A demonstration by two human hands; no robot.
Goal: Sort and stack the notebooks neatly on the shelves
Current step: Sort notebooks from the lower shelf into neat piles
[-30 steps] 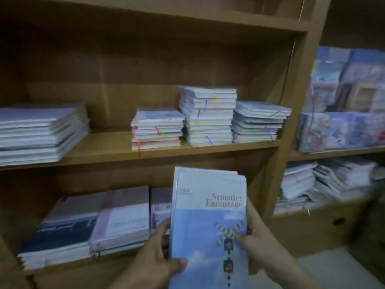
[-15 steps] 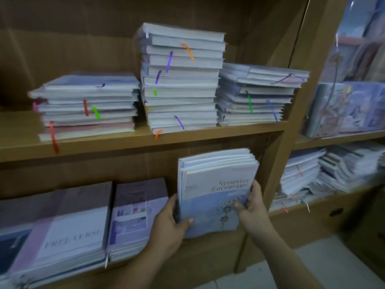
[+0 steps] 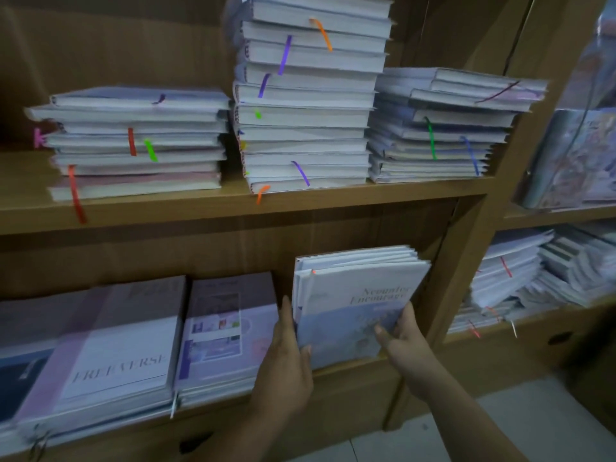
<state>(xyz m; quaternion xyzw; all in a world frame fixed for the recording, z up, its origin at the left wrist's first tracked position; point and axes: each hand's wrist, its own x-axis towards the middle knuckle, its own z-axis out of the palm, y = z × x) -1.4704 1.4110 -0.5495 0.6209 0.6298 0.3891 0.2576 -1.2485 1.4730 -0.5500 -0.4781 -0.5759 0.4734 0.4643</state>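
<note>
The bundle of notebooks [image 3: 353,295] was in the lower middle of the frame, at the right end of the lower shelf [image 3: 353,385]. It stood up on its bottom edge and leaned back a little. I could not tell if that edge sat on the wood.

Both hands held it. The grip of the left hand [image 3: 286,355] pinched the left side, with the fingers up along the edge and the thumb on the front cover. The grip of the right hand [image 3: 405,338] was curled round the lower right part, thumb on the cover. I think two hands were used because thin books slide apart, and holding both sides kept the edges even.

The bundle was just beside the purple pile [image 3: 226,328], with the left hand between them. It looked aimed at the gap by the side wall [image 3: 466,278]. It was not lying flat yet.

In the upper half of the frame, on the upper shelf [image 3: 200,215], three piles lay flat so they would not tip.
</note>
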